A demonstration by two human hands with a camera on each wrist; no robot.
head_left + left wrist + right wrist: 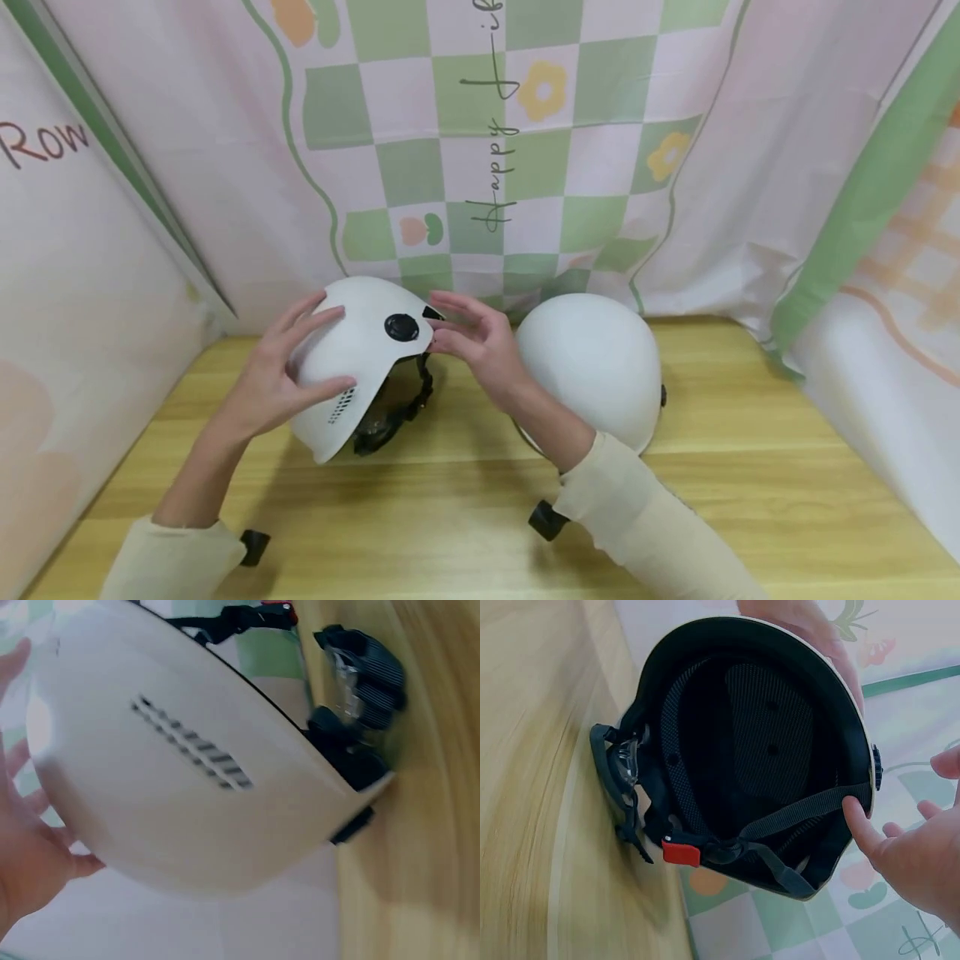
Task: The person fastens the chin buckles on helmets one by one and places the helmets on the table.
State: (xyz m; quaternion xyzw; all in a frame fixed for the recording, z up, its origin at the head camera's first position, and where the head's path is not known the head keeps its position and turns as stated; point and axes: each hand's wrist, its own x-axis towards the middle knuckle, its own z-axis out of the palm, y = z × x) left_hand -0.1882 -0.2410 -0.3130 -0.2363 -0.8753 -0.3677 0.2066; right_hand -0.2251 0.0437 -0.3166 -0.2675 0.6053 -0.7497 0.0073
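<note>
A white helmet (360,333) is tilted so that its black-lined inside (772,727) faces the right wrist camera. My left hand (281,371) holds its shell from the left, fingers and thumb spread round it near a row of vent slots (195,746). On the other side, my right hand (480,342) pinches the rim by a round black knob (402,327), thumb at the inner edge. A black chin strap (799,810) with a red buckle (681,853) crosses the opening. Whether the helmet touches the table cannot be told.
A second white helmet (592,367) sits dome up on the wooden table (435,525), behind and beside my right forearm. Printed cloth (480,167) with green checks hangs along the table's back edge, and more cloth (75,292) closes the left side.
</note>
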